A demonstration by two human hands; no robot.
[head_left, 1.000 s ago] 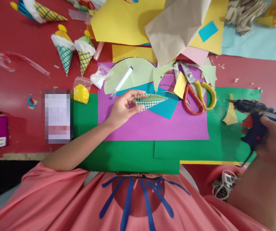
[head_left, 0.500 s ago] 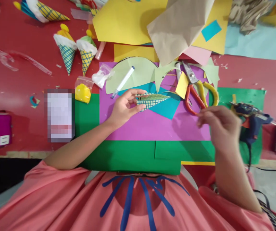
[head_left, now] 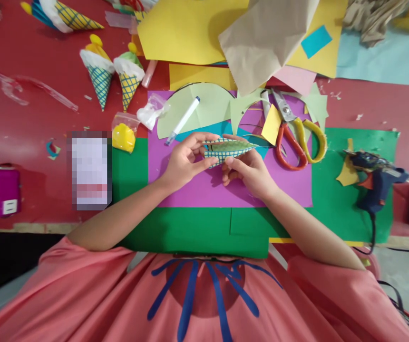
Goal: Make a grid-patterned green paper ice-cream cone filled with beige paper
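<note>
moved: right hand (head_left: 249, 172) off glue gun (head_left: 374, 183), now on paper cone (head_left: 231, 149).
left hand (head_left: 183, 160): pinching cone's wide end.
right hand: pinching cone's middle, over purple sheet (head_left: 208, 191).

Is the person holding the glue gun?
No, the glue gun lies on the green paper, while both the left hand and right hand hold the paper cone.

A salmon-pink short-sleeved shirt (head_left: 101, 304) carries a darker round patch (head_left: 204, 289) on the chest, crossed by dark blue strokes fanning out. Loose sleeves end above the elbows; left hand (head_left: 181, 162) and right hand (head_left: 249, 172) are bare.
</note>
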